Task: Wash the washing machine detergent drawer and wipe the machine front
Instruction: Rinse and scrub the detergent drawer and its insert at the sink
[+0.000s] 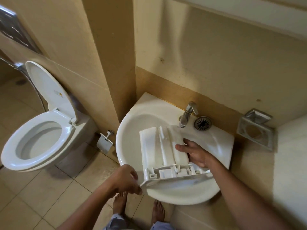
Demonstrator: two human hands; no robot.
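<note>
Left hand pinches the white plastic soap drawer by a corner; right hand curls fingers round its side.

The white basin in front of you carries the drawer, which lies across its bowl with the far end under the tap and the front panel jutting over the near rim. A round metal drain strainer sits on the basin's back ledge, just beside the tap. Below, the tiled floor bears the toilet to your left and your bare feet.
</note>
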